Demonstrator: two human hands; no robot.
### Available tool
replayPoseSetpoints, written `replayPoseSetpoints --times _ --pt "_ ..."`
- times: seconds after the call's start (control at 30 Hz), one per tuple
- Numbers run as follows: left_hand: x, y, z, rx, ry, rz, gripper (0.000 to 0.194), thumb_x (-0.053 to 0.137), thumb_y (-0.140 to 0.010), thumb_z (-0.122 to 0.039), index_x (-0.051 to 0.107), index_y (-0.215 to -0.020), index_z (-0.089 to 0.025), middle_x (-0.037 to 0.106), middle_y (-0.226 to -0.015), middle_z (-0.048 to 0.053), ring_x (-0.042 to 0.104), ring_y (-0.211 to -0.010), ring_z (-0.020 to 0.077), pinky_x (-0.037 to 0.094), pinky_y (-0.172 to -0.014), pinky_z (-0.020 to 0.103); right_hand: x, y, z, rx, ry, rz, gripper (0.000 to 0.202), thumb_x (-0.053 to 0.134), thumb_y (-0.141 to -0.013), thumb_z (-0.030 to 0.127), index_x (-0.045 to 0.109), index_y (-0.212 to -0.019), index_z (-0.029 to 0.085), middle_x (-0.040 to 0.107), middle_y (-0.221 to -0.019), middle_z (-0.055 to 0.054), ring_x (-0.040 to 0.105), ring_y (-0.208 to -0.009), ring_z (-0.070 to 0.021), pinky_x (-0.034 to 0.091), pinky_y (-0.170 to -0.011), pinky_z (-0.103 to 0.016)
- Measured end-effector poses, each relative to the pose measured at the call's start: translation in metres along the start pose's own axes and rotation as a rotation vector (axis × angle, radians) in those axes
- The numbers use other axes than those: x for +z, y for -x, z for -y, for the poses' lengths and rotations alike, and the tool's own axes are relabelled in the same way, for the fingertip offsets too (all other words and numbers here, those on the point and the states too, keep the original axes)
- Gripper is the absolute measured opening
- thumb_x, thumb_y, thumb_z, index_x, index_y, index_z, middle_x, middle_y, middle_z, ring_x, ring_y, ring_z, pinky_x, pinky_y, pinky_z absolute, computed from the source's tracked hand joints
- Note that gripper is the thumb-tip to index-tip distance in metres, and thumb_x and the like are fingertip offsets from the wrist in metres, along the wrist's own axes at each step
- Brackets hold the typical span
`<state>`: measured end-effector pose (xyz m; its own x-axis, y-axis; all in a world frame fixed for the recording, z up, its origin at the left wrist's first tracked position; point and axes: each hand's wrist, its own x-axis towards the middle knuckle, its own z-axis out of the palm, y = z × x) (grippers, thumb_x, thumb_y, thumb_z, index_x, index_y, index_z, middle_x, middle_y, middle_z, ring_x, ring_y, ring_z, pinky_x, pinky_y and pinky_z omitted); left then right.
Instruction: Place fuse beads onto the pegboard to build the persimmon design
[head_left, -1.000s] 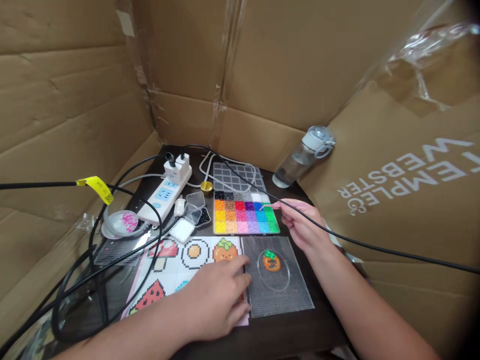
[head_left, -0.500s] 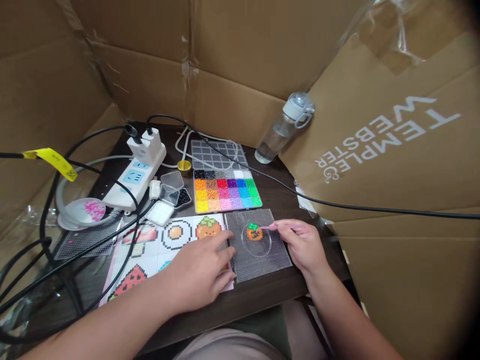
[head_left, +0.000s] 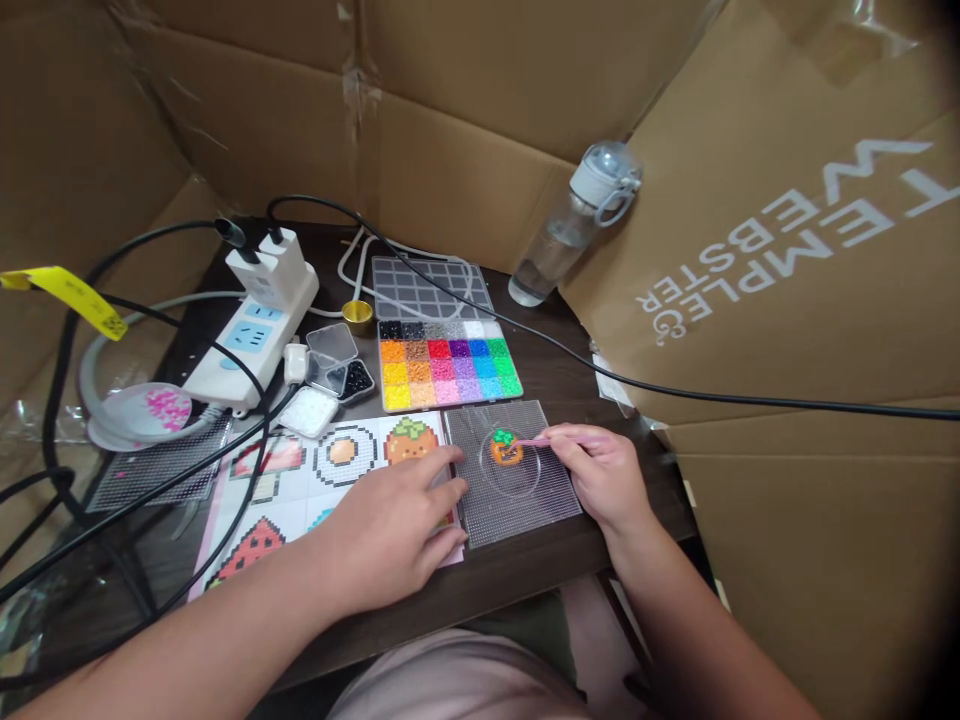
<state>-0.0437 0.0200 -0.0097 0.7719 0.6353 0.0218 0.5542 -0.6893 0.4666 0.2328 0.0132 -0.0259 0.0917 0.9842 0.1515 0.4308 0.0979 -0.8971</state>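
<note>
A clear pegboard (head_left: 517, 510) lies on the dark table, with a small orange and green bead figure (head_left: 506, 450) near its upper middle. My right hand (head_left: 604, 475) pinches a pink tool (head_left: 574, 437) at the board's right side, the tip at the figure's right edge. Spread over the printed pattern sheet (head_left: 296, 505), my left hand (head_left: 397, 530) holds nothing, its fingertips at the board's left edge. The sheet shows pixel drawings, including an egg and a watermelon slice. Beyond the board sits a sorted bead box (head_left: 450, 365) with many colours.
A power strip (head_left: 251, 345) with plugs and black cables lies at the left, near a dish of pink beads (head_left: 142, 412). Small clear boxes hold white beads (head_left: 307, 410) and black beads (head_left: 356, 380). A water bottle (head_left: 570, 225) leans against the cardboard wall (head_left: 780, 330).
The camera view has shifted slightly, moving the whole scene. My right hand still holds the pink tool at the bead figure, and my left hand stays on the sheet.
</note>
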Motion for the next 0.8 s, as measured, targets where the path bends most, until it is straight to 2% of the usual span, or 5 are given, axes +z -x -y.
replayPoseSetpoints --times 0.8 --pt "-0.0004 0.0012 -0.0003 -0.005 0.014 0.01 0.032 0.057 -0.09 -0.027 0.064 -0.12 -0.017 0.05 -0.142 0.014 0.065 -0.108 0.0316 0.056 -0.089 0.045 -0.0003 0.0016 -0.0027 -0.005 -0.038 0.008 0.014 0.069 -0.084 0.032 0.081 -0.08 0.026 0.077 -0.082 -0.005 0.071 -0.078 -0.0207 0.056 -0.076 -0.033"
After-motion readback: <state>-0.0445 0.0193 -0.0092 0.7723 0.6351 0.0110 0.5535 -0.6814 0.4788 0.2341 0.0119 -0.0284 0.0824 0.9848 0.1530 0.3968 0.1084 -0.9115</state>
